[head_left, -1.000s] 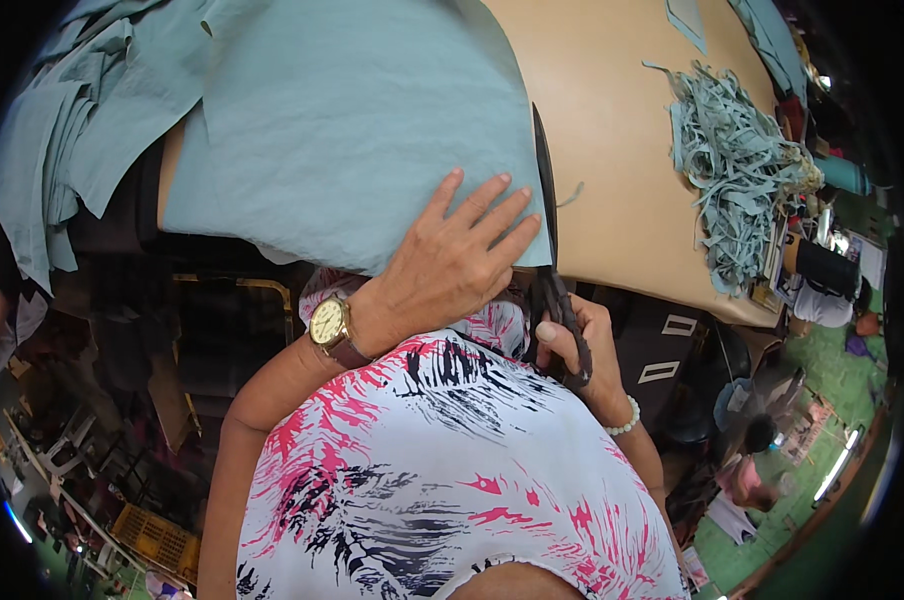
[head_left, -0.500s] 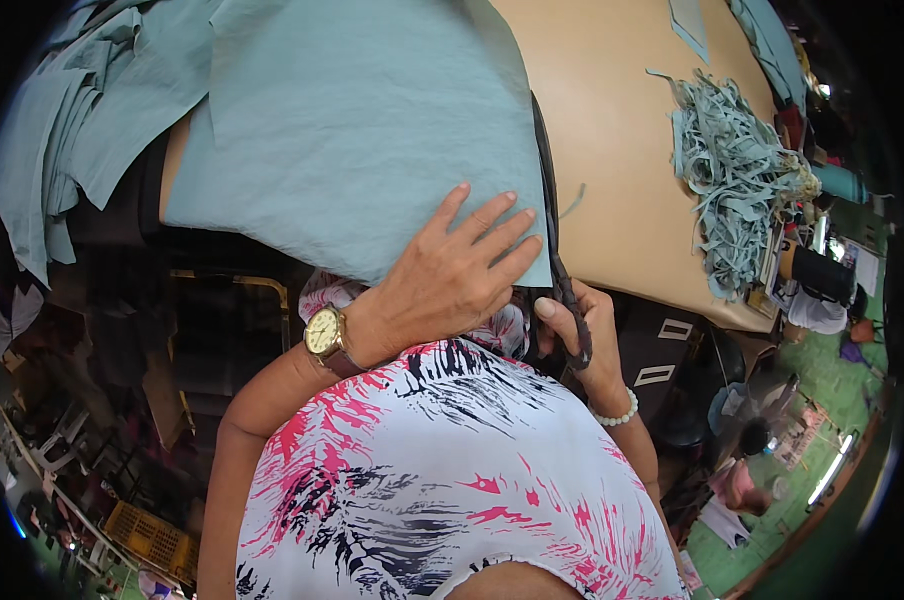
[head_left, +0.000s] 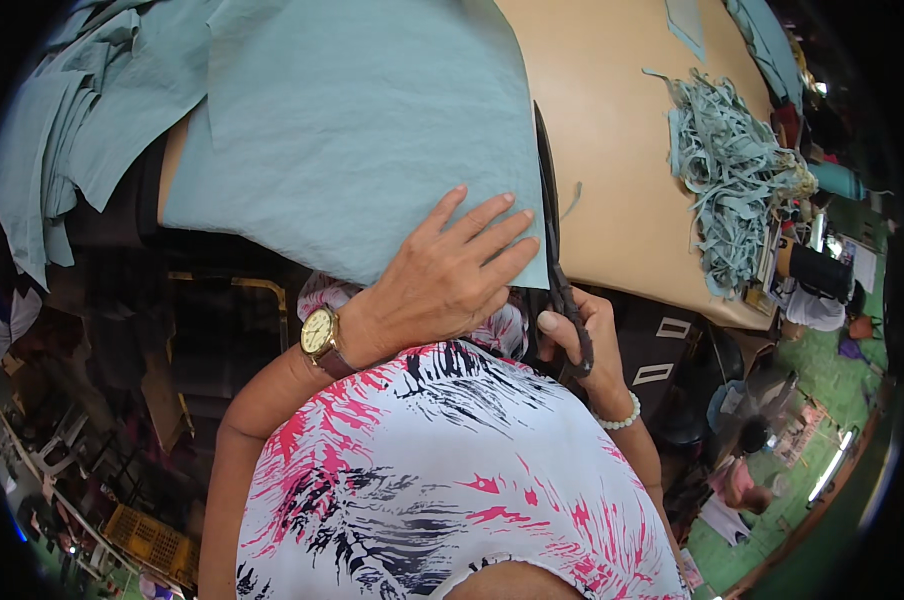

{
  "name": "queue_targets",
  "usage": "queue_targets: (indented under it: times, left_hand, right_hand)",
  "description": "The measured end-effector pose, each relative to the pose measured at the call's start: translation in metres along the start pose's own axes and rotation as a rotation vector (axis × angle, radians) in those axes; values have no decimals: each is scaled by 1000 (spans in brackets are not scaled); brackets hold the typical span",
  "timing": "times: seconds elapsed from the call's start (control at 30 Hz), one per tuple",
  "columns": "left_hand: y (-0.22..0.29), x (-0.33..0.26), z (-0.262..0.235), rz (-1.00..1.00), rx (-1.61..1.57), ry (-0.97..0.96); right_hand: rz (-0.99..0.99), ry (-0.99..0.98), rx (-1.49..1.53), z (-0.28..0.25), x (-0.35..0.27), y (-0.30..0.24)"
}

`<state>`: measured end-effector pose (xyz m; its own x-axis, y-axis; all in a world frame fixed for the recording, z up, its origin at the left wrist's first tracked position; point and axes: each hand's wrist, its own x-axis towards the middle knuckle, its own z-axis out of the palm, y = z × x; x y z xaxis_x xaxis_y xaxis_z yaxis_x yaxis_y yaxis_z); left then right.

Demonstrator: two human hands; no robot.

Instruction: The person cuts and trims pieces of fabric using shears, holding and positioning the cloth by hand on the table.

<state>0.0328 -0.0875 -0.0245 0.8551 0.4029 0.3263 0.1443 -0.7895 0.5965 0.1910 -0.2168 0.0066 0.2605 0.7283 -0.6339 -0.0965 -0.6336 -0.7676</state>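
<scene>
Cloth, blue-green (head_left: 372,130), lies over desk's (head_left: 617,170) near edge, our left hand (head_left: 457,278) flat on it, fingers spread. Our right hand (head_left: 602,348) grips dark scissors (head_left: 560,287), blades along cloth's right edge. Since second ago, left hand and cloth's near-right corner sit slightly closer to us; blades stay alongside. Strips (head_left: 732,185) heaped at desk's right edge.

No lettering or numbers can be read.

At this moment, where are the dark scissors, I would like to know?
In the head view, the dark scissors are right of centre, held in the right hand, with a blade along the right edge of the blue cloth.
</scene>
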Motion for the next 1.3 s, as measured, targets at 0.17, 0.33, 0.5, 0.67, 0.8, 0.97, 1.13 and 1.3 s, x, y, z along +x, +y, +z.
queue_targets:
  times: [0.17,0.33,0.5,0.67,0.8,0.97,1.13,1.3]
  left_hand:
    - [0,-2,-1,-3,-53,-22]
    - [-1,-5,-3,20,-101,-40]
    - [0,-6,-4,20,-136,-50]
    - [-1,-8,-3,17,-140,-46]
    - [-3,-9,-3,14,-151,-46]
    - [-6,-3,-10,32,-151,-82]
    - [-33,25,-29,-11,-9,-43]
    - [-67,37,-9,-59,303,-28]
  right_hand:
    - [-49,-17,-16,3,8,-10]
    - [-107,-22,-50,3,17,-13]
    - [-74,4,2,6,16,-15]
    - [-67,12,10,6,16,-11]
    - [-52,25,50,10,16,-11]
    - [-34,32,19,7,16,-9]
    - [-28,44,-30,4,14,-18]
    - [43,-7,31,-6,11,-14]
